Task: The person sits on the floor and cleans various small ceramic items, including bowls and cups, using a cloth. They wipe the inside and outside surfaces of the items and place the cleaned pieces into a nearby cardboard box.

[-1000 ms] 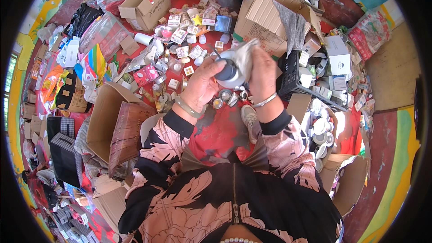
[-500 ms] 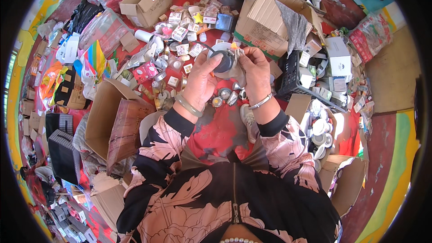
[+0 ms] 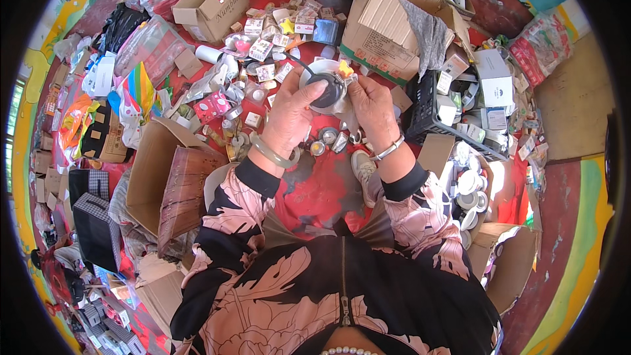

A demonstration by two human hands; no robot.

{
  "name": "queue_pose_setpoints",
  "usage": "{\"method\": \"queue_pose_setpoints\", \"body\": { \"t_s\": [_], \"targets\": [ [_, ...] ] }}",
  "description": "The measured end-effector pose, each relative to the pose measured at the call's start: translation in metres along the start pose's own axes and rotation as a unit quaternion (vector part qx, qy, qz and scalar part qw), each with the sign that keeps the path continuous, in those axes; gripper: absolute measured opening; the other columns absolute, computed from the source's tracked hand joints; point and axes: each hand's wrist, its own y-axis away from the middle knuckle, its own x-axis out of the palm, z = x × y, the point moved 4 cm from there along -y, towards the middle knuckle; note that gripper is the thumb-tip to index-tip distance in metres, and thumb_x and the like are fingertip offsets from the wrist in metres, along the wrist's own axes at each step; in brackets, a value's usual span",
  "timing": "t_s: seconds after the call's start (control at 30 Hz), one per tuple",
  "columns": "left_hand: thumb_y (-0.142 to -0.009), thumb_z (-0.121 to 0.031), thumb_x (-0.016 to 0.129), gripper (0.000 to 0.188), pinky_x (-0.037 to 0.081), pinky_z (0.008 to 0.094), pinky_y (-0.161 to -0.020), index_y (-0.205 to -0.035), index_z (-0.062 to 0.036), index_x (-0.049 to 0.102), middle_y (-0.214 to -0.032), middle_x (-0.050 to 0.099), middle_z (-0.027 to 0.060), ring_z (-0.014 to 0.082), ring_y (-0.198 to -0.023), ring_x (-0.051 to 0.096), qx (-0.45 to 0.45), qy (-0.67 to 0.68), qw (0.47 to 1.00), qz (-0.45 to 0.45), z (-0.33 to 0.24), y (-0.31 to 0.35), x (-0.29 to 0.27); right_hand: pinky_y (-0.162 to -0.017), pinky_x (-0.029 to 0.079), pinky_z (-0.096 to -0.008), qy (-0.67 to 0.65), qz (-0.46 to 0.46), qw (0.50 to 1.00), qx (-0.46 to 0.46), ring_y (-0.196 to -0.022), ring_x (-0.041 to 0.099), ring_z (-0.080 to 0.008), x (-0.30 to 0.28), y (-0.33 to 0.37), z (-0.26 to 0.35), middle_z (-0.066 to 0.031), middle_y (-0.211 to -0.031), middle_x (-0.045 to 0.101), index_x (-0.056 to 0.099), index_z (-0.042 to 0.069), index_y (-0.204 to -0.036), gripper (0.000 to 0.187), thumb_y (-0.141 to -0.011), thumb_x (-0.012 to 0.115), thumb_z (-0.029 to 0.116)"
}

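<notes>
Up in front of me, my left hand (image 3: 293, 108) is closed around a round white fitting with a dark grey disc (image 3: 325, 91) at its centre, my thumb lying on the disc. A black cable (image 3: 297, 60) sticks out from its upper left. My right hand (image 3: 372, 102) pinches the fitting's right side, where a crumpled, pale, see-through piece (image 3: 346, 106) hangs. A small yellow piece (image 3: 345, 69) shows above those fingers; I cannot tell whether it is attached. What lies under my right fingertips is hidden. Several round lamp-like parts (image 3: 327, 135) lie on the floor below the hands.
Small printed boxes (image 3: 304, 24) are heaped beyond my hands. Cardboard boxes stand at the far left (image 3: 213, 1), far right (image 3: 381, 36) and near left (image 3: 164, 177). A black crate (image 3: 420, 115) full of mixed items is at right, beside white round parts (image 3: 468, 184).
Both hands stay on the round fitting. My right hand has shifted slightly down, and the yellow piece shows more. The black cable stands out further toward the upper left.
</notes>
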Motion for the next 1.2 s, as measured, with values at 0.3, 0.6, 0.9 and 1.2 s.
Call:
{"method": "queue_pose_setpoints", "body": {
  "t_s": [0.3,0.6,0.9,1.2],
  "targets": [
    [-0.079,-0.012,0.066,0.037,0.048,0.0319,-0.083,-0.109,-0.0012,0.046,-0.103,0.059,0.0095,0.0175,-0.094,0.060,0.076,0.006,0.996,-0.043,0.002,0.003,-0.005,-0.049,0.042,-0.0326,-0.084,-0.003,0.995,0.053,-0.049,0.051,-0.0193,0.022,0.004,-0.007,-0.0140,-0.059,0.056,0.058,-0.001,-0.079,0.018,-0.084,0.056,0.016],
    [-0.080,-0.013,0.066,0.038,0.048,0.0324,-0.083,-0.110,-0.0031,0.045,-0.102,0.059,0.0076,0.0171,-0.092,0.059,0.078,0.057,0.992,-0.076,-0.006,0.001,-0.011,-0.048,0.042,-0.0314,-0.026,-0.053,0.998,0.017,-0.050,0.054,-0.0156,0.037,0.017,0.000,-0.0135,-0.056,0.055,0.060,-0.001,-0.080,0.017,-0.083,0.059,0.015],
    [-0.085,-0.019,0.060,0.031,0.046,0.0357,-0.088,-0.110,-0.0024,0.050,-0.106,0.060,0.0073,0.0186,-0.099,0.058,0.027,0.070,0.994,-0.074,0.013,0.006,-0.006,-0.050,0.045,-0.0335,-0.005,-0.071,0.997,0.009,-0.053,0.058,-0.0230,0.025,0.003,-0.001,-0.0158,-0.061,0.059,0.058,0.000,-0.084,0.014,-0.086,0.054,0.013],
    [-0.082,-0.022,0.066,0.029,0.045,0.0348,-0.086,-0.103,-0.0062,0.055,-0.100,0.061,0.0044,0.0173,-0.094,0.058,0.076,0.109,0.976,-0.173,0.013,-0.003,-0.039,-0.062,0.049,-0.0360,0.138,0.063,0.988,-0.001,-0.068,0.064,-0.0316,0.060,0.010,-0.025,-0.0225,-0.072,0.061,0.059,-0.001,-0.091,0.022,-0.077,0.058,0.016]
  ]
}}
